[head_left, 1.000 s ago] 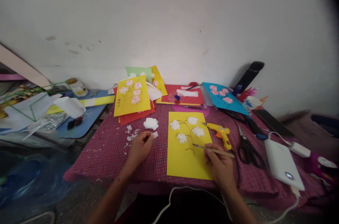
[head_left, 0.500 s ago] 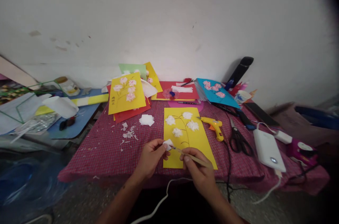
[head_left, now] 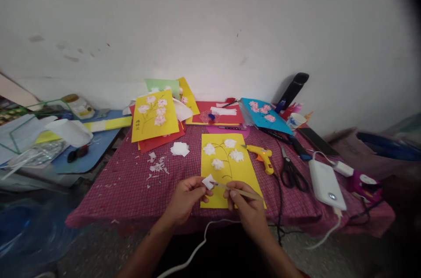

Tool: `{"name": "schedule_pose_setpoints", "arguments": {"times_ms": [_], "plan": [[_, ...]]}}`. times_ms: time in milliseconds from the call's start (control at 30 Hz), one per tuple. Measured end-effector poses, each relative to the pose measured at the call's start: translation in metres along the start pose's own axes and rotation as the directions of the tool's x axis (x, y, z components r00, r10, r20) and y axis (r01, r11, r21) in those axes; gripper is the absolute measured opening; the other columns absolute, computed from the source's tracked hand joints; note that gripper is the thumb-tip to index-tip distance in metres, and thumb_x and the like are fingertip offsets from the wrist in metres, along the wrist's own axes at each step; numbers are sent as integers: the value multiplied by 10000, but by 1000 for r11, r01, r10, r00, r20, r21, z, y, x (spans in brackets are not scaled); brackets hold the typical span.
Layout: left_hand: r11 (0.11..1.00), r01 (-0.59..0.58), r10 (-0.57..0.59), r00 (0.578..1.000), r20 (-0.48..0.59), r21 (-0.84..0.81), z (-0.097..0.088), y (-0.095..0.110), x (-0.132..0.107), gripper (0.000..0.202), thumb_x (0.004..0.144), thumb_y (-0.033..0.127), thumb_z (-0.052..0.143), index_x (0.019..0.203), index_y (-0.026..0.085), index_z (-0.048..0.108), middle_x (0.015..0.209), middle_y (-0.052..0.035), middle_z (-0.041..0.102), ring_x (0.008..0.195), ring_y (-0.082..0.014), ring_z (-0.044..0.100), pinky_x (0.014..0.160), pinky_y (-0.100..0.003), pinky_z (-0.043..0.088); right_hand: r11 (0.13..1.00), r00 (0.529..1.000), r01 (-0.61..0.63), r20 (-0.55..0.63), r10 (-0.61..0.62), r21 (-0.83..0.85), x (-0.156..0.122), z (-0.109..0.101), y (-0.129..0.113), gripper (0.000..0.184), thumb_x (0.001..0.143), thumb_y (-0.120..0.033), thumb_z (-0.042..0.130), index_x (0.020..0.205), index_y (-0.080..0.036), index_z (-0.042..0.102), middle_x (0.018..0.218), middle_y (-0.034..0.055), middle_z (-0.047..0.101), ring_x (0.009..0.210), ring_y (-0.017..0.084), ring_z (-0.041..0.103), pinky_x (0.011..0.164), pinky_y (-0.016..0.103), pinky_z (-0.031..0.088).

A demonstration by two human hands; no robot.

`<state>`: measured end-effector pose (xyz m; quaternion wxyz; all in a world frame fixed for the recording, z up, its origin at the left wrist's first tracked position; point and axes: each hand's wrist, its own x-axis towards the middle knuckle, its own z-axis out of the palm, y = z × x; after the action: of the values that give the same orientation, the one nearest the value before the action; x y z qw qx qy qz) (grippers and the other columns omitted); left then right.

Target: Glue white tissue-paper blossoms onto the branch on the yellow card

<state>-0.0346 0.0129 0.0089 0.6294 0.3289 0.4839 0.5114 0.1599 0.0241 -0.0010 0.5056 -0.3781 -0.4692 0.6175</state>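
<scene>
My left hand (head_left: 188, 197) pinches a small square of white paper (head_left: 208, 181) between thumb and fingers. My right hand (head_left: 245, 201) grips what looks like a slim paintbrush (head_left: 236, 190) by its pale handle, its dark tip touching the paper square. Both hands hover over the lower part of a yellow sheet (head_left: 250, 186). On that sheet, drawn brown stems carry several fluffy white paper flowers (head_left: 237, 155). Left of the sheet lies a small stack of white paper pieces (head_left: 180, 149), with torn white scraps (head_left: 159, 166) beside it.
A yellow glue gun (head_left: 262, 155), black scissors (head_left: 292, 175) and a white power bank (head_left: 327, 184) lie to the right, with cables between. Finished flower cards, one yellow (head_left: 154, 115) and one blue (head_left: 266, 115), rest at the back. A checked cloth (head_left: 112, 190) covers the table.
The view has shifted slightly, so the table things sit a little further left. The paper square has turned a little in my left hand, with the brush tip still at it.
</scene>
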Motion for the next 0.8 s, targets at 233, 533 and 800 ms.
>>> {"name": "schedule_pose_setpoints", "arguments": {"times_ms": [233, 533, 800], "plan": [[989, 27, -26, 1000, -9, 146, -2, -11, -4, 245, 745, 342, 762, 872, 146, 688, 744, -32, 703, 629, -129, 615, 566, -218, 458, 995, 995, -92, 36, 90, 42, -8, -9, 13, 221, 871, -351, 710, 996, -170, 689, 756, 34, 705, 516, 102, 546, 486, 222, 398], [967, 10, -47, 989, 140, 254, 3, -6, -12, 200, 761, 352, 714, 825, 166, 679, 694, -1, 666, 579, -124, 577, 580, -237, 452, 992, 992, -106, -55, 110, 72, -11, -8, 12, 225, 859, -387, 724, 884, -166, 692, 645, 12, 684, 447, 90, 516, 441, 207, 379], [900, -99, 24, 984, 179, 424, 5, -7, -16, 175, 831, 340, 638, 808, 171, 677, 713, -8, 656, 636, -146, 589, 619, -251, 466, 971, 984, -138, -85, 157, 197, -8, 0, 13, 237, 851, -397, 730, 938, -189, 656, 570, -41, 620, 388, 76, 478, 397, 180, 330]]}}
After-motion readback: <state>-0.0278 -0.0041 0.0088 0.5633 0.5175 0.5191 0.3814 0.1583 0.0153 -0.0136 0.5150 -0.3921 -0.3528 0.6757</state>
